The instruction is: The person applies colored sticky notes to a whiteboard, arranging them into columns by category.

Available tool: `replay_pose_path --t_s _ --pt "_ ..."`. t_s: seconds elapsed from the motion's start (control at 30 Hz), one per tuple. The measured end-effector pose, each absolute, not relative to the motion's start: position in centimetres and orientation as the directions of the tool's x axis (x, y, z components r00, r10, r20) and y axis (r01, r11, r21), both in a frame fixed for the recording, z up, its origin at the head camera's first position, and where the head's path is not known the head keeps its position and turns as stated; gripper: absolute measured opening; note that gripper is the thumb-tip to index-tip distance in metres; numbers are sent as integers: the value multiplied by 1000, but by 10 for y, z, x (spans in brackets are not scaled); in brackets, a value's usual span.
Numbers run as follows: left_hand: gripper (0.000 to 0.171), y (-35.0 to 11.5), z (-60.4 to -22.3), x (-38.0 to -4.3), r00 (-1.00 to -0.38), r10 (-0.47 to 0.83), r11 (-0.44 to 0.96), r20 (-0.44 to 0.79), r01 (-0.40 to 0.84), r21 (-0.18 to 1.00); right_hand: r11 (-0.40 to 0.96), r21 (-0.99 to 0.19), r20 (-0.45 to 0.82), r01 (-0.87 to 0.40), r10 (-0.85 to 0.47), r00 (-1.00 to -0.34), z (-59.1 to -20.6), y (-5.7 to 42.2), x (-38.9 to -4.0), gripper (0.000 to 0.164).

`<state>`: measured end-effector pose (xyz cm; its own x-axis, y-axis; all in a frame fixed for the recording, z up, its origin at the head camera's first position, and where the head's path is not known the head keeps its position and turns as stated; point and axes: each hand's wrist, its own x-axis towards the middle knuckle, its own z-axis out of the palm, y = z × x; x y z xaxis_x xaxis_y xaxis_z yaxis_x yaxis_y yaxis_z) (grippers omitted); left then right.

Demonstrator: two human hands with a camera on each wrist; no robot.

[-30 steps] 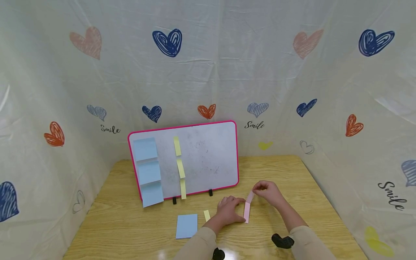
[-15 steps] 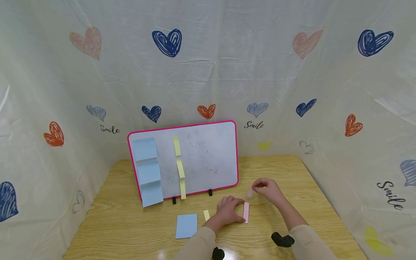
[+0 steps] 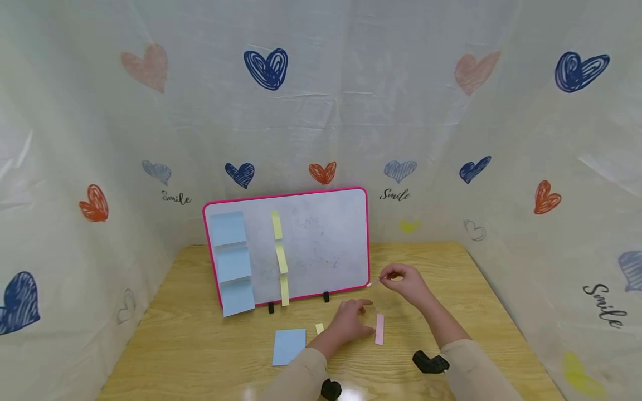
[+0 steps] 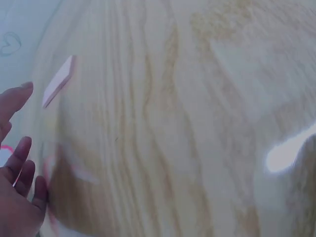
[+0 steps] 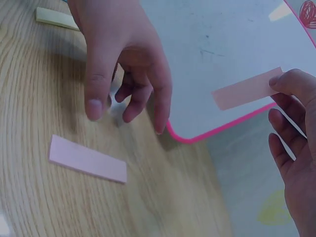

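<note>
Between thumb and forefinger my right hand [image 3: 410, 287] pinches one end of a pink sticky note strip [image 5: 244, 93]. In the right wrist view the strip stretches out flat across the lower edge of the whiteboard [image 3: 326, 239]. The head view shows it only as a thin pale sliver off the fingertips. A small pad of pink strips [image 3: 379, 329] lies on the table. My left hand [image 3: 347, 323] is just left of that pad, thumb and fingers spread apart and holding nothing. The left wrist view has the pad [image 4: 59, 81] a short way from the fingertips.
On the pink-rimmed whiteboard, three blue sticky notes [image 3: 233, 263] hang in a left column, with three yellow strips [image 3: 281, 259] right of them. A blue pad [image 3: 289, 346] and a yellow pad [image 3: 319, 328] lie on the table near my left forearm. A curtain with hearts surrounds the table.
The pink strip has come off the pad in my right hand, which has moved up and left towards the whiteboard's lower right corner. My left hand has let go of the pink pad.
</note>
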<state>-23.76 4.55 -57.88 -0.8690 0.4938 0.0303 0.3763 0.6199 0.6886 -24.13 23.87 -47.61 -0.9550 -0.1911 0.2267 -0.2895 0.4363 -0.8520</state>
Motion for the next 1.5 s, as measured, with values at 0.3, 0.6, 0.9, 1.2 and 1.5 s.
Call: replay_pose_path --t_s 0.3,0.6,0.9,1.2,1.5 --pt "59 22 -554 -253 -862 506 498 29 319 806 384 -890 179 -246 -202 -963 -476 222 -261 7" --pt "53 0 -523 -261 -860 502 451 89 349 821 285 -926 185 -249 -234 -955 -469 200 -268 9" --pt "50 -28 -489 -270 -879 468 481 92 341 808 245 -927 230 -283 -225 -947 -453 176 -274 16" --pt "48 -58 -459 -280 -898 425 528 113 347 775 191 -936 256 -294 -200 -946 -457 154 -295 15" --pt "49 -81 -447 -284 -915 390 547 101 319 774 109 -952 264 -288 -189 -946 -445 123 -308 15"
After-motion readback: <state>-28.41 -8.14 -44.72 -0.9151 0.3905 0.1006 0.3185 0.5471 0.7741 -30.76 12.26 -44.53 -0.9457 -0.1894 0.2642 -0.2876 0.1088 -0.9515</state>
